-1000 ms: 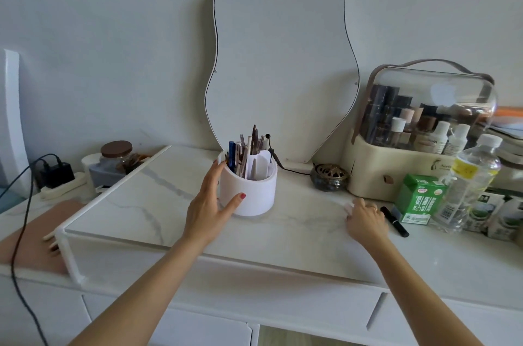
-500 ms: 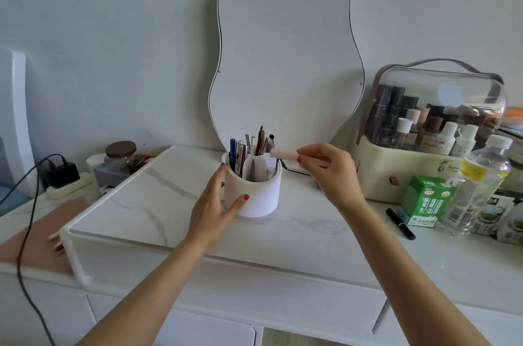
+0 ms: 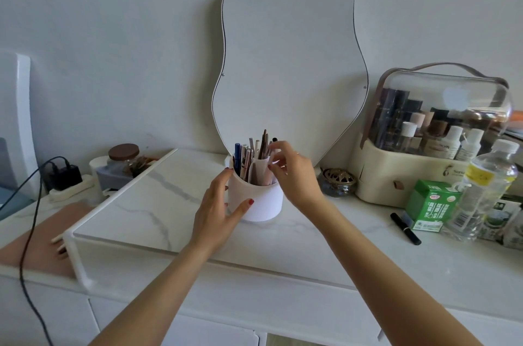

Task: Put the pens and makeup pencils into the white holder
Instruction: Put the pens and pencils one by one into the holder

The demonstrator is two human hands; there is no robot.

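The white holder (image 3: 259,201) stands on a marble-patterned riser (image 3: 147,204), with several pens and makeup pencils (image 3: 250,157) upright in it. My left hand (image 3: 218,207) grips the holder's left side, thumb on its front wall. My right hand (image 3: 294,173) hovers over the holder's right rim. Its fingertips pinch the top of a pale pink makeup pencil (image 3: 267,176), whose lower part sits inside a compartment. A black pen (image 3: 405,228) lies on the counter to the right, apart from both hands.
A wavy mirror (image 3: 288,62) leans on the wall behind the holder. To the right are a brass burner (image 3: 338,181), a cosmetics case (image 3: 424,147), a green carton (image 3: 428,204) and a water bottle (image 3: 481,190). A jar (image 3: 123,159) and charger cable (image 3: 28,232) are at left.
My right hand picked the pink pencil up from the counter, carried it left, and now has it lowered upright into the holder. My left hand has stayed on the holder.
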